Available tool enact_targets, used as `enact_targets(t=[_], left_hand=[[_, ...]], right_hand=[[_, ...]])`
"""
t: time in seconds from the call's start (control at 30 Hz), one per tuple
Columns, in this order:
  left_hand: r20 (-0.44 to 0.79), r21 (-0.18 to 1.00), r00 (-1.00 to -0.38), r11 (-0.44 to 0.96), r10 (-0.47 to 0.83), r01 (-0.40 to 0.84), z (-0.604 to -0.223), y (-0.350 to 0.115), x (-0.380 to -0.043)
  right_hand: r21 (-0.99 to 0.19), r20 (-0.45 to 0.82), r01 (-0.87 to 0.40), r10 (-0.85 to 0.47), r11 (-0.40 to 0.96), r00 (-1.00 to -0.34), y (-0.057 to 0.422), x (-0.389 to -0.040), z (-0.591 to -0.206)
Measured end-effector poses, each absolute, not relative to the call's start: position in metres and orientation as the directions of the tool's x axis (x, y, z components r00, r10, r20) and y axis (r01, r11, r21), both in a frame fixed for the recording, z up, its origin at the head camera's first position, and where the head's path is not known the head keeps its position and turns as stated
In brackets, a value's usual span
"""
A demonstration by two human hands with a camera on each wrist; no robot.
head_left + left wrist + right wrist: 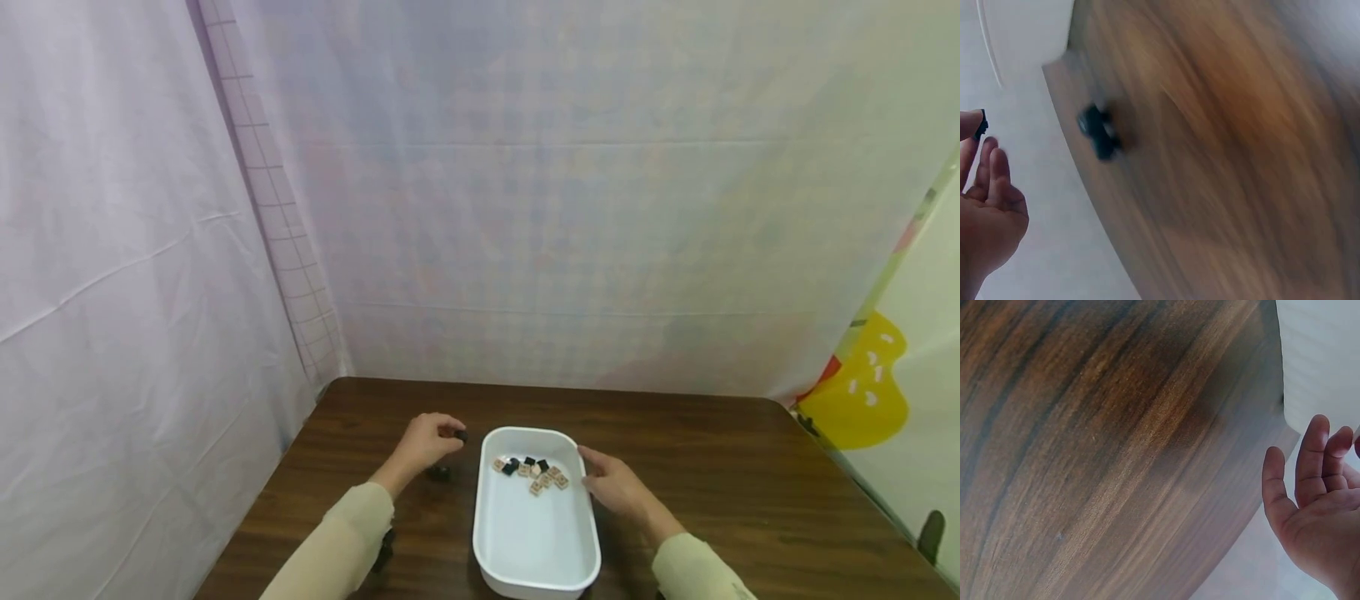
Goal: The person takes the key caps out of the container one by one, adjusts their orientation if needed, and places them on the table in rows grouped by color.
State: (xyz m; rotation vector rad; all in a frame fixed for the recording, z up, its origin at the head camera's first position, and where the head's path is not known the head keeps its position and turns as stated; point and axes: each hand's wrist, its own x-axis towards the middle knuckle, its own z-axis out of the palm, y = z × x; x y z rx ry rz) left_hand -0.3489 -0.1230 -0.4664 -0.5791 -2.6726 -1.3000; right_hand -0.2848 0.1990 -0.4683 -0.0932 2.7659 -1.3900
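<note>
My left hand pinches a small black piece between thumb and finger, left of a white tray. In the left wrist view that piece shows a jagged edge beside the fingers. Several small square beige pieces and black pieces lie in the far half of the tray. My right hand rests at the tray's right rim with nothing gripped. Its outer fingers look relaxed beside the tray's wall in the right wrist view.
More black pieces lie on the brown wooden table below the left hand. Another dark object is partly hidden by the left sleeve. Pale curtains hang behind and to the left of the table.
</note>
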Motion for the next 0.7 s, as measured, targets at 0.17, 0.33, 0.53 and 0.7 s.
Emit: enact_targets(t=[0.17, 0.33, 0.53, 0.7], left_hand=[[0.232, 0.761, -0.947, 0.564, 0.224, 0.32, -0.474, -0.15, -0.348], [0.148, 0.764, -0.972, 0.604, 0.18, 0.228, -0.482, -0.171, -0.345], [0.115, 0.717, -0.967, 0.655, 0.229, 0.241, -0.495, -0.183, -0.346], [0.105, 0.692, -0.959, 0.673, 0.264, 0.261, -0.503, -0.187, -0.345]], right_hand=[[-0.798, 0.0, -0.048, -0.079, 0.601, -0.997, 0.199, -0.284, -0.468], [-0.788, -0.01, -0.041, -0.079, 0.614, -0.997, 0.2, -0.284, -0.467], [-0.789, -0.025, -0.026, -0.074, 0.614, -0.997, 0.201, -0.284, -0.466], [-0.79, -0.026, -0.026, -0.076, 0.613, -0.997, 0.2, -0.284, -0.467]])
